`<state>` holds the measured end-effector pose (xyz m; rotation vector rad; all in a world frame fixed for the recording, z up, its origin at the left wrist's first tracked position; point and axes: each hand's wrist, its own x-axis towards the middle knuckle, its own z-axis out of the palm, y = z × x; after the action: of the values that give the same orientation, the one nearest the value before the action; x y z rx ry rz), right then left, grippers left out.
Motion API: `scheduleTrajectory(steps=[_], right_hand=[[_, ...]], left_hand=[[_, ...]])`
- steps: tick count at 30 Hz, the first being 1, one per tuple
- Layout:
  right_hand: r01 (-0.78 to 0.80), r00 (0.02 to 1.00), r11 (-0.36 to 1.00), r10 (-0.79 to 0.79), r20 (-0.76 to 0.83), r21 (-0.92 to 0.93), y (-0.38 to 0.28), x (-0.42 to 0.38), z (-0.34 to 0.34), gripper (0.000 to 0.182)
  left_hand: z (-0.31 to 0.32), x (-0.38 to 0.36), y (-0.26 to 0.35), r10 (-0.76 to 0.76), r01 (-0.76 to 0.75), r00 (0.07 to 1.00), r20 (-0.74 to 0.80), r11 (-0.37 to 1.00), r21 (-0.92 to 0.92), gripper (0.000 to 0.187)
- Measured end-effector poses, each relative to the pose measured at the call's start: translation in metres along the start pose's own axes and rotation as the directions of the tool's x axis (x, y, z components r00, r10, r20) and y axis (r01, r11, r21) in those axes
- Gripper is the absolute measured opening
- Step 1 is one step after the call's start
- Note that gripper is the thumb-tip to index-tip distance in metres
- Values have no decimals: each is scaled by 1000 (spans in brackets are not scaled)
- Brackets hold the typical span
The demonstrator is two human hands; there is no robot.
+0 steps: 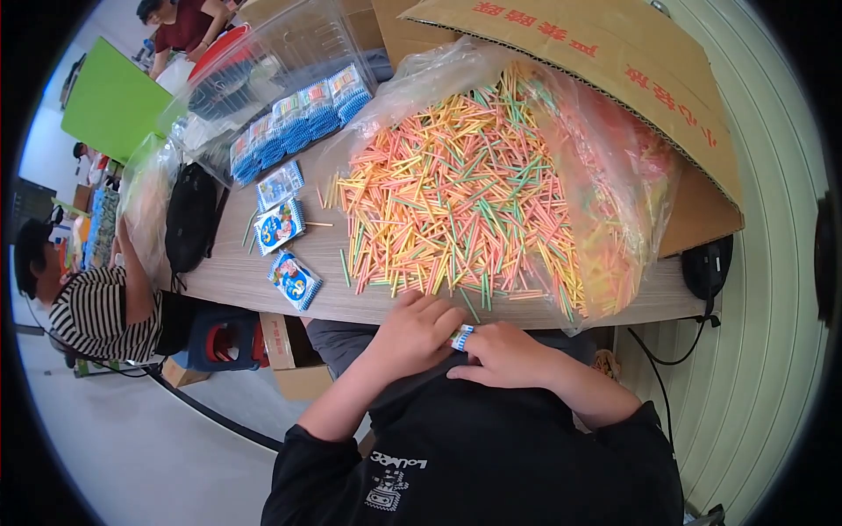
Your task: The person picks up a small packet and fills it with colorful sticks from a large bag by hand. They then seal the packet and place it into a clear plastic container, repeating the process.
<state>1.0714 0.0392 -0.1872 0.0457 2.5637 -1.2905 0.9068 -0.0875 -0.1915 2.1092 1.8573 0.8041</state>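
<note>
A small blue-and-white packet (pixel 463 337) shows between my two hands at the table's front edge, mostly covered by fingers. My left hand (pixel 419 335) is closed with curled fingers against one side of it. From the other side, my right hand (pixel 507 354) grips it, thumb low. Just beyond my hands spreads a large heap of thin pink, yellow, orange and green candy sticks (pixel 456 193), spilling from a clear plastic bag (pixel 605 237). Left of the heap lie a blue printed packet (pixel 296 280), another printed packet (pixel 279 225) and a paler packet (pixel 280 186).
A clear plastic bin (pixel 298 44) at the back left holds rows of blue-edged packets (pixel 298 118). A cardboard box (pixel 614 53) stands behind the heap. A black pouch (pixel 192 217) lies at the table's left end. A person in stripes (pixel 105 307) sits left; another person is farther back.
</note>
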Motion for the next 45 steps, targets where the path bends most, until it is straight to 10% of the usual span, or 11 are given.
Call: scheduleTrajectory(steps=[10, 13, 21, 34, 37, 41, 45], right_hand=[[266, 918, 964, -256, -302, -10, 5, 6, -64, 32], [-53, 889, 998, 54, -456, 14, 13, 36, -130, 31], [-574, 668, 744, 184, -721, -341, 79, 156, -258, 40], [-554, 580, 773, 92, -810, -309, 112, 232, -284, 56], [-770, 582, 565, 429, -691, -298, 83, 226, -288, 59], [-790, 586, 511, 467, -662, -338, 81, 224, -287, 64], [-719, 665, 665, 576, -475, -201, 83, 205, -302, 65]], left_hand=[[48, -22, -38, -174, 174, 863, -475, 984, -44, 28], [49, -21, -35, -249, 222, 781, -573, 968, -119, 25], [57, -24, -39, -139, 168, 755, -641, 986, -15, 29], [55, -24, -38, -126, 160, 783, -610, 987, 2, 30], [55, -23, -38, -126, 156, 774, -620, 988, -6, 30], [53, -22, -38, -116, 148, 773, -624, 989, 0, 29], [53, -20, -37, -117, 146, 771, -626, 989, -5, 28]])
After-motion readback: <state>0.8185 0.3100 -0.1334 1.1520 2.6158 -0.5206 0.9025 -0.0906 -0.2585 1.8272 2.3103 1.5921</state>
